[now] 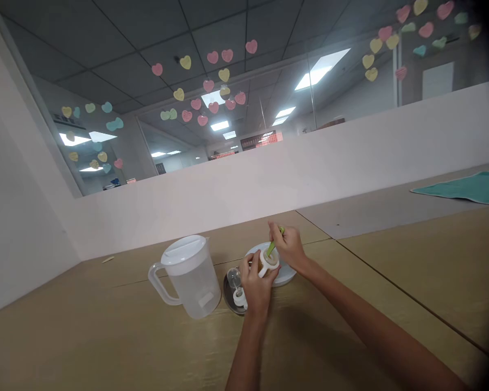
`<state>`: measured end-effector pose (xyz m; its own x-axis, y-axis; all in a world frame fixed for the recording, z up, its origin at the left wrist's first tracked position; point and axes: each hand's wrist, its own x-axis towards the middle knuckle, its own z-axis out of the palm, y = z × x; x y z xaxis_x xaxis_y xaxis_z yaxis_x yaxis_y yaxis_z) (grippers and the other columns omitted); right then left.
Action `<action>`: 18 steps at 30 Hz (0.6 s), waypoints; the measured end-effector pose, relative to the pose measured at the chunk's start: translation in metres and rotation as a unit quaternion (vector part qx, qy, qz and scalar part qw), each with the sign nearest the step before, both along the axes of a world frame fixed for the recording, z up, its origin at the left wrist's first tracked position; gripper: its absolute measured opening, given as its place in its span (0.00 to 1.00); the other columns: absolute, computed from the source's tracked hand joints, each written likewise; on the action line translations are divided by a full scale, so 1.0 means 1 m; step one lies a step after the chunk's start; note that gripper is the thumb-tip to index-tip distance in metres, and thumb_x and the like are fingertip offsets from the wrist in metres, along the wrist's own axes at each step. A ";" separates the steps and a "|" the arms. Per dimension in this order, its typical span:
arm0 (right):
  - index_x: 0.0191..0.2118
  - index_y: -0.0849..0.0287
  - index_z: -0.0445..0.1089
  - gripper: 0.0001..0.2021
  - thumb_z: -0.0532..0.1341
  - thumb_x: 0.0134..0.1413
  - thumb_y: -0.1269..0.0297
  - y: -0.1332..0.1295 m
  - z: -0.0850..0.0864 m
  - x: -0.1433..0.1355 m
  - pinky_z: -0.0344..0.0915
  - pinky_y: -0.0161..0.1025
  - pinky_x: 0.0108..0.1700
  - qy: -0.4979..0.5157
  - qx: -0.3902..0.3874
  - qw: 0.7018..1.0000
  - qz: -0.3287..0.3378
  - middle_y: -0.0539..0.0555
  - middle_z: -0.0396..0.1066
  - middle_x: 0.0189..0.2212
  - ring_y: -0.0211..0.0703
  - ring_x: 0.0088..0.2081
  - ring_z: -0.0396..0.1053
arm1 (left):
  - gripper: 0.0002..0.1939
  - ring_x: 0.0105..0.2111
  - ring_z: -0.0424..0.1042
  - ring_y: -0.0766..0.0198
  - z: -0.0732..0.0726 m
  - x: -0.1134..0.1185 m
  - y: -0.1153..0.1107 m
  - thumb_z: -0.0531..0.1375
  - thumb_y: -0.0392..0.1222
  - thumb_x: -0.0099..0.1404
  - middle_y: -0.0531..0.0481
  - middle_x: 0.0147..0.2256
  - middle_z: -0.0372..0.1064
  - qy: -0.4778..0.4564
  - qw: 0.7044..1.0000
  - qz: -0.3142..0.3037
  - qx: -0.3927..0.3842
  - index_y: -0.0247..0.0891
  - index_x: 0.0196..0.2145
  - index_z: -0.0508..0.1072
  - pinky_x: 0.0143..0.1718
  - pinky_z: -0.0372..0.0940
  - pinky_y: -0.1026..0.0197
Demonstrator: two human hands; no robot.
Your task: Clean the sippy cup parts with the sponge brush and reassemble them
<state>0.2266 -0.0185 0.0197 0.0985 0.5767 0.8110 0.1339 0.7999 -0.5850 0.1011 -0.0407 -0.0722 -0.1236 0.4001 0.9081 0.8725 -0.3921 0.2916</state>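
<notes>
At the frame's lower centre, the left hand (256, 283) clasps a small bottle (271, 258), seemingly to steady it, while the right hand (290, 248) pinches a green stick (271, 248) at its mouth. Behind sits a white plate (286, 277); left of centre, a dish (227, 300) and jug (193, 279) share the tan counter (146, 347), below a heart-dotted window (269, 70).

The pitcher (191, 279) is kinda frosty clear with a white lid (185, 250), tabletop (126, 331) tan. Right of the pitcher: white-rimmed bottle (270, 262), lime-green utensil (272, 248), white dish (286, 275). Way further right of it, a pale-edged teal cloth (470, 188). Above it, heart stickers (213, 107) in pink, yellow, mint, blue.
</notes>
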 end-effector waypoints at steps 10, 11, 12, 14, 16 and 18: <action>0.16 0.58 0.58 0.26 0.48 0.55 0.44 0.029 0.028 0.082 0.51 0.32 0.19 0.271 -0.027 0.952 -0.142 0.44 0.50 0.10 0.31 0.14 0.51 | 0.21 0.41 0.64 0.55 -0.004 -0.027 -0.005 0.58 0.44 0.60 0.43 0.43 0.66 0.191 0.961 0.196 -0.048 0.40 0.51 0.65 0.42 0.59 0.54; 0.16 0.58 0.59 0.26 0.47 0.55 0.44 0.035 0.026 0.089 0.52 0.33 0.20 0.270 -0.029 0.946 -0.176 0.44 0.51 0.10 0.32 0.14 0.52 | 0.21 0.42 0.64 0.55 -0.005 -0.029 -0.003 0.58 0.42 0.60 0.43 0.44 0.66 0.202 0.956 0.205 -0.053 0.41 0.51 0.65 0.43 0.58 0.54; 0.16 0.58 0.59 0.26 0.46 0.56 0.45 0.040 0.023 0.095 0.53 0.34 0.21 0.261 -0.035 0.942 -0.206 0.45 0.52 0.10 0.33 0.15 0.53 | 0.21 0.42 0.64 0.55 -0.006 -0.031 -0.002 0.58 0.41 0.60 0.43 0.44 0.66 0.207 0.954 0.210 -0.055 0.41 0.52 0.65 0.44 0.58 0.53; 0.16 0.59 0.62 0.27 0.45 0.57 0.47 0.051 0.015 0.104 0.55 0.35 0.25 0.216 -0.059 0.940 -0.258 0.47 0.56 0.11 0.35 0.17 0.57 | 0.20 0.43 0.64 0.54 -0.007 -0.032 0.001 0.58 0.40 0.60 0.42 0.44 0.66 0.200 0.956 0.206 -0.054 0.42 0.51 0.65 0.45 0.57 0.52; 0.17 0.59 0.64 0.27 0.45 0.57 0.48 0.061 0.005 0.108 0.56 0.37 0.29 0.152 -0.089 0.936 -0.304 0.50 0.60 0.13 0.38 0.20 0.60 | 0.21 0.43 0.64 0.53 -0.007 -0.032 0.002 0.58 0.43 0.60 0.41 0.44 0.65 0.166 0.967 0.185 -0.052 0.41 0.51 0.65 0.45 0.58 0.51; 0.19 0.60 0.68 0.27 0.44 0.58 0.49 0.071 -0.005 0.110 0.56 0.38 0.32 0.097 -0.119 0.927 -0.343 0.52 0.65 0.15 0.41 0.23 0.63 | 0.25 0.43 0.64 0.53 -0.005 -0.029 0.001 0.59 0.49 0.58 0.40 0.43 0.65 0.093 0.983 0.152 -0.038 0.39 0.52 0.63 0.44 0.59 0.51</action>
